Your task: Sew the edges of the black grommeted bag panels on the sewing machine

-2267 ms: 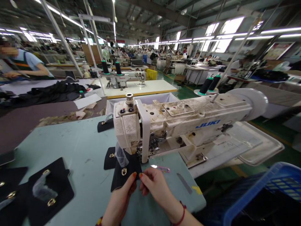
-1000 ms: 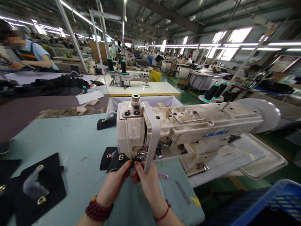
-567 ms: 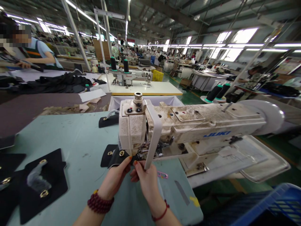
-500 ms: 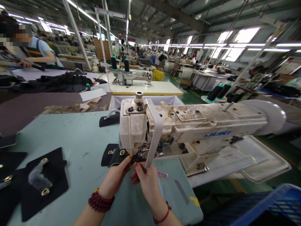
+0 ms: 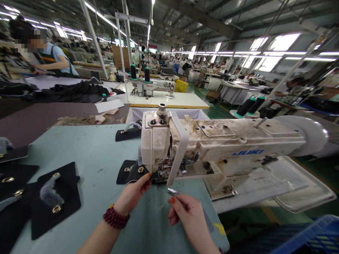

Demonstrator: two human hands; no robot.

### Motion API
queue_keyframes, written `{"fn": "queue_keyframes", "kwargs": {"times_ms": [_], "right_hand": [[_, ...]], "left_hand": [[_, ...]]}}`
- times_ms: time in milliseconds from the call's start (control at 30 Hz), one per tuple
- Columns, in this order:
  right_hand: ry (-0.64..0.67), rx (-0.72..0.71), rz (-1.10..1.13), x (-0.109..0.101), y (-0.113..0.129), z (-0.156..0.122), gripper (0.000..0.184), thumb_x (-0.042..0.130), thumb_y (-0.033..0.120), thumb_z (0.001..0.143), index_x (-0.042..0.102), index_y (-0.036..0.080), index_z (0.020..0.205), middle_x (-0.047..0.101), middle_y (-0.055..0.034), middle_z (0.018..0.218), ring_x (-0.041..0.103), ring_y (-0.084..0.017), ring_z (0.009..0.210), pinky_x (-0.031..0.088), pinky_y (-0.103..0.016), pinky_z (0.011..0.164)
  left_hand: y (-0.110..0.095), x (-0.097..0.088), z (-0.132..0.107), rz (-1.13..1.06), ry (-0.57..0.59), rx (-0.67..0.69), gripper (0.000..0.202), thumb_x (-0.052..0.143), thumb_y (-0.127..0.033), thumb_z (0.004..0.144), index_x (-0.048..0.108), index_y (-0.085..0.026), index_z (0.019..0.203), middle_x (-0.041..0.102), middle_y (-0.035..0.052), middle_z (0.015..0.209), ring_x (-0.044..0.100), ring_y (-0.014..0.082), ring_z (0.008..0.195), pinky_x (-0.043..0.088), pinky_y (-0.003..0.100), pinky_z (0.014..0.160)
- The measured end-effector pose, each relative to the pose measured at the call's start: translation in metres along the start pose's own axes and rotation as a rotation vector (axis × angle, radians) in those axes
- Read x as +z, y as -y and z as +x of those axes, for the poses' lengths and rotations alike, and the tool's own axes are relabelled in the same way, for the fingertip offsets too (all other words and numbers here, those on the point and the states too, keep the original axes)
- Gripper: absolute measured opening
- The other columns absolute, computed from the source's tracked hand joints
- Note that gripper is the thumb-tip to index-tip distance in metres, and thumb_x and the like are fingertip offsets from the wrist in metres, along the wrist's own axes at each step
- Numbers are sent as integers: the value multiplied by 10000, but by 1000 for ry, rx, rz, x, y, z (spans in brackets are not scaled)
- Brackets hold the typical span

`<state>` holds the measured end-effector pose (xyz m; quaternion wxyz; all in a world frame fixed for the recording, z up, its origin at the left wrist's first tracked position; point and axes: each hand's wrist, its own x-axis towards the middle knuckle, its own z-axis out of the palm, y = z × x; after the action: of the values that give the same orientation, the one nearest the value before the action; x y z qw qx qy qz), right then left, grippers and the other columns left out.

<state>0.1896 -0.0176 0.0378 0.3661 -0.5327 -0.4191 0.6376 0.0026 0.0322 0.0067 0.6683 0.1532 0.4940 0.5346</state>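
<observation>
Sewing machine (image 5: 238, 139) reads JUKI | left hand (image 5: 132, 199) pinches black flap (image 5: 135, 173) | right hand (image 5: 189, 215) holds snips (image 5: 172, 191)

Black panels with brass rings (image 5: 55, 201) are laid out on the pale green table (image 5: 90, 148), a blue plastic crate (image 5: 315, 234) is placed at lower right, and another sewing machine (image 5: 150, 86) is mounted on a white table (image 5: 169, 100) beyond.

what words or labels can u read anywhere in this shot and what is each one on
"JUKI", blue letters on the arm of the white sewing machine
Red lettering on the sewing machine head at the table behind: too small to read
Red sign at the far end of the hall: too blurred to read
Poster on the right wall: too blurred to read
</observation>
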Motion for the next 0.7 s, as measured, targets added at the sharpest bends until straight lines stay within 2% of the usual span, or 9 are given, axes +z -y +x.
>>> {"fn": "queue_keyframes", "kwargs": {"times_ms": [267, 367, 467, 567, 633, 700], "right_hand": [[-59, -72, -31, -23, -5, -11, 549, 648, 641, 742, 654, 93, 774, 609, -63, 572, 559, -99, 447, 466, -173, 455], [-94, -122, -84, -38, 1, -16, 506, 649, 605, 763, 659, 100, 755, 596, -58, 557, 553, -98, 448, 463, -172, 460], [-187, -186, -144, -54, 8, -19, 467, 630, 568, 798, 665, 110, 716, 598, -57, 574, 555, -94, 466, 471, -170, 482], [-227, -258, -243, -73, 14, -22, 448, 620, 548, 808, 684, 115, 713, 606, -62, 588, 563, -104, 481, 479, -182, 486], [-328, -344, -323, -89, 23, -23, 426, 629, 534, 801, 707, 117, 759, 605, -57, 584, 557, -110, 476, 481, -196, 484], [-563, -485, -420, -113, 40, -23, 402, 643, 510, 792, 726, 120, 844, 612, -49, 599, 554, -108, 492, 486, -202, 519]], "left_hand": [[0, 0, -1, 9, 16, 14, 369, 888, -355, 516, 750, -107, 753, 665, 19, 659, 545, 103, 575, 446, 206, 539], [0, 0, -2, 5, 12, 19, 368, 894, -352, 497, 745, -95, 714, 662, 25, 645, 547, 107, 577, 460, 209, 545], [2, 1, 0, -9, -4, 29, 369, 893, -336, 501, 754, -104, 751, 690, 39, 703, 570, 115, 606, 473, 210, 554], [3, 1, 2, -19, -30, 31, 350, 890, -317, 513, 760, -109, 763, 710, 58, 742, 595, 129, 630, 483, 212, 552], [3, 2, 3, -21, -46, 30, 338, 894, -303, 506, 762, -110, 750, 716, 63, 739, 600, 131, 629, 487, 211, 547], [3, 3, 1, -21, -64, 28, 327, 904, -292, 483, 760, -116, 717, 710, 50, 712, 601, 127, 619, 491, 208, 543]]}}
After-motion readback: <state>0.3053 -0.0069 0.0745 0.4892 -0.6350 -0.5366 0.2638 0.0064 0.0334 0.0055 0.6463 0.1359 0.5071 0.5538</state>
